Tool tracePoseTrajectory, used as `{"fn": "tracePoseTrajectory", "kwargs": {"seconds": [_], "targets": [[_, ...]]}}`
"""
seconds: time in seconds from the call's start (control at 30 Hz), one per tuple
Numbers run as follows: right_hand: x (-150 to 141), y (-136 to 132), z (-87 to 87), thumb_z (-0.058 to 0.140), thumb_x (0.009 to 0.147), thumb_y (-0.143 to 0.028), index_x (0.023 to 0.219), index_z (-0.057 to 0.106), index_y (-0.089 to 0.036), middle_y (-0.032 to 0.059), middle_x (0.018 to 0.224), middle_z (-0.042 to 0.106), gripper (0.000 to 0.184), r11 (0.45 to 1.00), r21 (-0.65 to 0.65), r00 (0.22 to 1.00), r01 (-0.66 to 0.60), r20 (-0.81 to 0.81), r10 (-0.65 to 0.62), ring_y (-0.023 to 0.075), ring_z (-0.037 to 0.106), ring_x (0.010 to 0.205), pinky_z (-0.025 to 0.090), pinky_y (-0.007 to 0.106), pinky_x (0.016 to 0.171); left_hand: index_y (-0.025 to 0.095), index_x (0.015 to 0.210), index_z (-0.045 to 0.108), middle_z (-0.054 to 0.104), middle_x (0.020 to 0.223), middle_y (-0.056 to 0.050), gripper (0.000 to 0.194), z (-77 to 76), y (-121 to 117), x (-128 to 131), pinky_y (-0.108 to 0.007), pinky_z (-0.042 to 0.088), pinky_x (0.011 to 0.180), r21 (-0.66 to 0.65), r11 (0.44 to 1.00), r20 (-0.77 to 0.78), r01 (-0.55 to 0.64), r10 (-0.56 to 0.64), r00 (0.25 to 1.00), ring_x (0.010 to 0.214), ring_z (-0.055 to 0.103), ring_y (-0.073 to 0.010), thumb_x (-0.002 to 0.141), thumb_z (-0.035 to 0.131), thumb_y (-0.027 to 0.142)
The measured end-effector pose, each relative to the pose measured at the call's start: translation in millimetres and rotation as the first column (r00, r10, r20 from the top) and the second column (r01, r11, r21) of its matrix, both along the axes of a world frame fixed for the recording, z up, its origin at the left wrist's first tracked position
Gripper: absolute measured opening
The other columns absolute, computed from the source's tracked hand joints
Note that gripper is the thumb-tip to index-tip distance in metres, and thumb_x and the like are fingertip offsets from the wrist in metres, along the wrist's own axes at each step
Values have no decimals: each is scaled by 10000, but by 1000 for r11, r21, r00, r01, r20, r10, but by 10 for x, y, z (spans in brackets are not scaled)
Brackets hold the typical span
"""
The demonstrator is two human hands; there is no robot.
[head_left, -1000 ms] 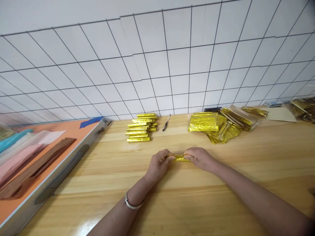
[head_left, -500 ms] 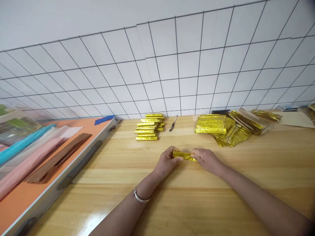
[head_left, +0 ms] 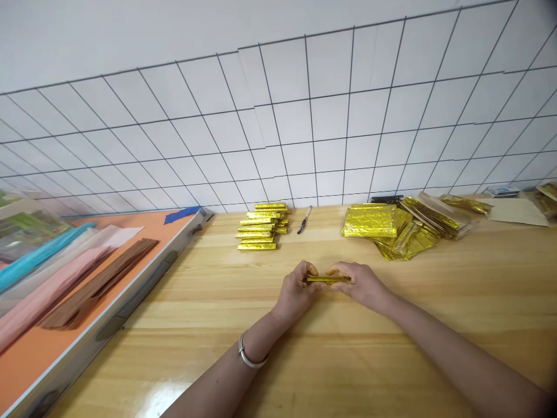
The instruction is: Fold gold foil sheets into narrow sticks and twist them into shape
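Wall (head_left: 329, 64): white, smooth, ruled with a dark grid. Table (head_left: 209, 302): pale wood, long grain, glossy. To the left, one orange-topped board (head_left: 21, 366) with a pale edge; on it folded lengths, paper or cloth, cannot tell: one turquoise length (head_left: 47, 253), one pink length (head_left: 52, 297), one brown length (head_left: 102, 284), some whitish. Beyond the right hand (head_left: 360, 283), a loose heap (head_left: 413, 235) of crinkled gold foil-like pieces, too overlapped to count, a flat rectangular gold stack (head_left: 369, 222) at its left. Beyond the left hand (head_left: 298, 288), a pile of narrow gold bars (head_left: 260, 231), exact count unclear. Two bare hands, slightly apart, each pinching one end of a gold strip (head_left: 328, 279). Strip: one, slim, layered, edge-on, lying between the hands. One pen (head_left: 304, 220) near the bars. One silvery bangle (head_left: 248, 355), left wrist
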State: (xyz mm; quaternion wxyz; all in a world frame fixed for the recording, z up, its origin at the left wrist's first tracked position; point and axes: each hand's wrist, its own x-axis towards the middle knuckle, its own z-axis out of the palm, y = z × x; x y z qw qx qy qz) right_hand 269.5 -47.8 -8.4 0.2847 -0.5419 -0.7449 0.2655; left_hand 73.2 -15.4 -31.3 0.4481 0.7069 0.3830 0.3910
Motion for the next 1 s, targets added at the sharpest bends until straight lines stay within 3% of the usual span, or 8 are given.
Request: {"fn": "tracePoseTrajectory", "kwargs": {"seconds": [0.1,0.27,0.47,0.63,0.77,1.0], "targets": [[73,31,1,562,778,-215,997,635,-237,-16,892,683,232,1000,-9,999,-13,-51,12,153,602,784,417,246,673,190,828,461,508,683,47,213,-10,61,-59,-203,371,571,-51,999,66,10,-6,998,618,481,-99,741,649,236],[163,76,-18,562,794,-248,971,646,-223,-5,899,684,198,999,-21,995,-32,-98,30,161,608,814,430,251,705,160,879,558,614,785,-10,143,35,108,-128,-232,420,693,-51,988,66,144,-140,988,737,547,-126,850,545,300],[218,109,-29,523,839,-356,1038,622,-206,2,864,667,268,998,-31,993,-53,-107,49,150,596,736,442,230,614,143,895,591,640,825,-38,205,24,178,-210,-248,441,723,-3,995,79,98,-97,992,760,563,-136,880,499,326],[217,90,-23,426,897,-367,876,631,-197,-10,731,617,267,999,40,999,2,-45,0,135,558,672,408,223,580,139,841,606,632,800,-34,219,26,194,-220,-243,439,731,20,996,38,92,-92,995,772,568,-139,875,509,332],[207,92,-69,415,909,-370,771,584,-193,-12,678,573,282,990,133,998,49,36,-54,135,529,651,385,234,584,143,783,563,585,681,2,236,4,191,-194,-218,421,650,61,997,-17,46,-45,999,664,540,-114,890,485,338],[237,153,-204,454,903,-296,891,601,-207,23,795,630,173,952,305,974,-2,218,-68,169,554,760,422,279,673,164,851,611,597,744,-13,164,-54,204,-170,-234,419,658,226,973,-140,45,-13,990,715,532,-132,883,497,278]]}}
